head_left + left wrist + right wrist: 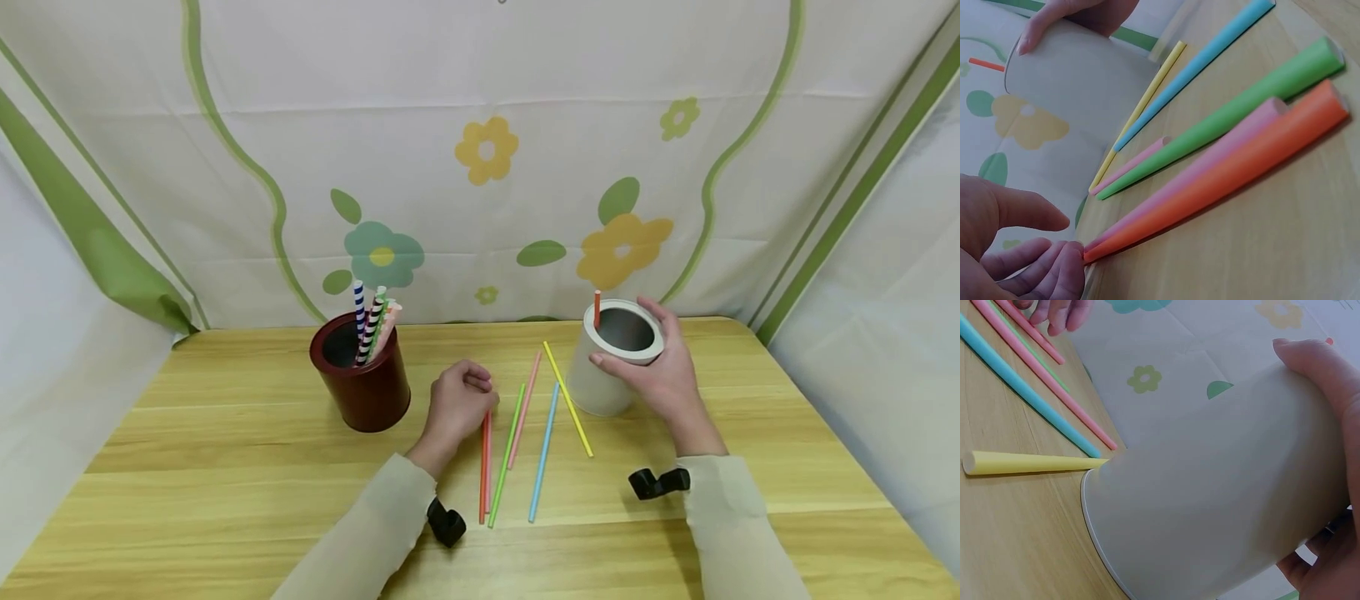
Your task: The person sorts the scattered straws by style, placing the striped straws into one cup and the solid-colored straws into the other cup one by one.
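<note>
My right hand (667,379) grips the rim and upper side of a white canister (603,387), thumb at the front. One orange straw (597,310) sticks up inside it. My left hand (461,404) is low over the table at the far ends of an orange straw (482,475) and a pink straw (489,467) lying side by side. In the left wrist view its fingertips (1075,259) meet those ends, while the thumb stands apart. Between the hands lie a green straw (507,454), another pink straw (525,408), a blue straw (544,450) and a yellow straw (567,398).
Left of my left hand stands a dark red canister (371,396) holding several patterned straws (373,321). Wood-grain tabletop (225,467) stretches beneath everything. A flowered curtain (540,67) hangs along the table's back edge.
</note>
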Available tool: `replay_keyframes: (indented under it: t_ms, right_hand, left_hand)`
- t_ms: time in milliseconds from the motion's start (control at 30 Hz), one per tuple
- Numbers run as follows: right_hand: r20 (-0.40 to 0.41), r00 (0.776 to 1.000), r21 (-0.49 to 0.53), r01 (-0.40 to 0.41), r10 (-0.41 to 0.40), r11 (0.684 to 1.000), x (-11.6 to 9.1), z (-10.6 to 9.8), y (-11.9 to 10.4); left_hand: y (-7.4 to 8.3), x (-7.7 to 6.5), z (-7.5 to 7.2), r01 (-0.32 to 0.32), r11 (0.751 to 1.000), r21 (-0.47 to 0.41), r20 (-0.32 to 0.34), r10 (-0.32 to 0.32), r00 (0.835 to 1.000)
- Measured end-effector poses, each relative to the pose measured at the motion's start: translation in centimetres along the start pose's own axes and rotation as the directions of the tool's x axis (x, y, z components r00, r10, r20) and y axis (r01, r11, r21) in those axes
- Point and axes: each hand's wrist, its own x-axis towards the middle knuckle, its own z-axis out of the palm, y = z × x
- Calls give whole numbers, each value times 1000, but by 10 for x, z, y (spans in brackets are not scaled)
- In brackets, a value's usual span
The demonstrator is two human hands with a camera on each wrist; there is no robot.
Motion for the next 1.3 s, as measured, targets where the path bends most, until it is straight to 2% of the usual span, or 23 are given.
replay_keyframes:
  t_ms: [200, 400, 700, 967, 1300]
  right_hand:
    - [4, 1000, -9, -5, 5, 1000, 0, 0, -1]
    - [4, 1000, -11, -5, 5, 1000, 1, -2, -1]
    - [3, 1000, -1, -9, 9, 1000, 0, -2, 0]
    - [9, 1000, 7, -3, 3, 1000, -1, -1, -1]
    - [13, 1000, 3, -8, 8, 1000, -1, -1, -1]
  left_hand:
    - [0, -2, -2, -10, 1000, 15, -30, 11, 999]
    - [2, -1, -2, -7, 989, 146, -40, 13, 999]
    - [5, 6, -1, 47, 957, 286, 17, -55, 998]
    - [9, 11, -1, 109, 935, 337, -10, -113, 994]
    - [-17, 36, 8, 171, 907, 384, -3, -185, 983]
